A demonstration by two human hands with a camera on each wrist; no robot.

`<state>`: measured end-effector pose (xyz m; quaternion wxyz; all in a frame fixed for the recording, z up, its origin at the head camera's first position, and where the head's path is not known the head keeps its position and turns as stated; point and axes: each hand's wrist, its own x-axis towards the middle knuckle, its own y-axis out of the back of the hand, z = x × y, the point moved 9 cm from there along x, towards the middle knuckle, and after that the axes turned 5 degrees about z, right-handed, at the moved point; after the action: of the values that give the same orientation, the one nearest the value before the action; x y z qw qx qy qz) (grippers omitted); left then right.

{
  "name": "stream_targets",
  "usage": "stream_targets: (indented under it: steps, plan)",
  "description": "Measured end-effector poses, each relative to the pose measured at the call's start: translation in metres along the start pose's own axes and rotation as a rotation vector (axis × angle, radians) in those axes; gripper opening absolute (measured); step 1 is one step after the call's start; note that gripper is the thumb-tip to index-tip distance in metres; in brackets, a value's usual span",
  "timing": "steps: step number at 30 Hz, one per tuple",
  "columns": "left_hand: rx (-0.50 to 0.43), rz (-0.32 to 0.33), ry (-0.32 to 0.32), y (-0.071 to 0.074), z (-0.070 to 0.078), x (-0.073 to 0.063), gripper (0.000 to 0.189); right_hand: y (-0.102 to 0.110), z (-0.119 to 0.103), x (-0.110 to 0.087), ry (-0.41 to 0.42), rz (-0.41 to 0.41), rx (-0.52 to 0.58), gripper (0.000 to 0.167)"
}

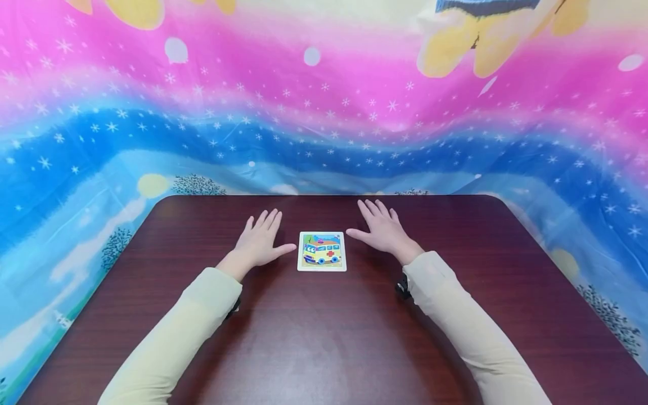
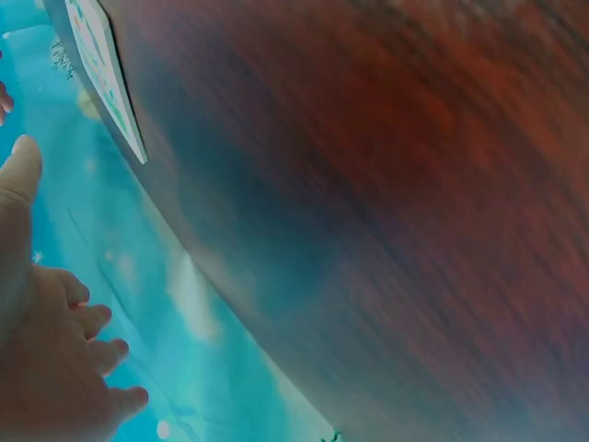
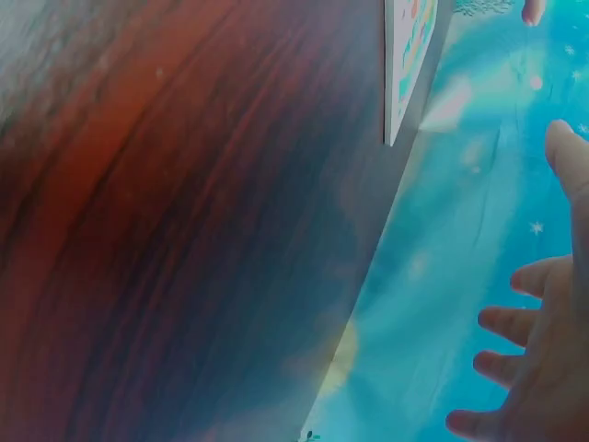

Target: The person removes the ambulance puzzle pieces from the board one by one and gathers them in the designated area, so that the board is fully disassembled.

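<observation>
A small square picture puzzle (image 1: 322,251) with a white border lies flat on the dark wooden table, showing a cartoon ambulance with a red cross. To its left is my left hand (image 1: 260,241), fingers straight and spread, the thumb tip close to the puzzle's left edge. My right hand (image 1: 381,229) is spread the same way on the other side, its thumb pointing at the puzzle's upper right corner. Neither hand holds anything. Both wrist views show the puzzle's edge (image 2: 118,97) and spread fingers (image 3: 502,368) held above the tabletop.
The dark reddish-brown table (image 1: 314,349) has rounded far corners. Behind and around it hangs a pink and blue cloth (image 1: 324,112) with snowflakes and cartoon prints, meeting the table's far edge. Light sleeves (image 1: 177,332) cover both forearms, and a dark band shows at each wrist.
</observation>
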<state>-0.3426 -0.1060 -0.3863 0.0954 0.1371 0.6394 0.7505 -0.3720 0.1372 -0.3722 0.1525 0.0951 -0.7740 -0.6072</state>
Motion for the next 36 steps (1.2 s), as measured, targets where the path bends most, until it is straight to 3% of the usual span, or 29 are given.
stream_targets:
  steps: [8,16,25,36]
  plan:
    - [-0.038,-0.014,-0.091,-0.01,0.014,0.0,0.088,-0.014,-0.013,-0.001,0.047,-0.052,0.025,0.086]
    - [-0.067,-0.089,-0.164,-0.023,0.026,-0.001,0.085,-0.03,-0.022,-0.004,0.086,-0.115,0.07,0.086]
    - [-0.086,-0.18,-0.179,-0.034,0.029,-0.003,0.081,-0.041,-0.032,-0.007,0.138,-0.205,0.078,0.085]
    - [-0.067,-0.261,-0.228,-0.044,0.035,-0.004,0.072,-0.048,-0.035,-0.008,0.175,-0.267,0.064,0.069]
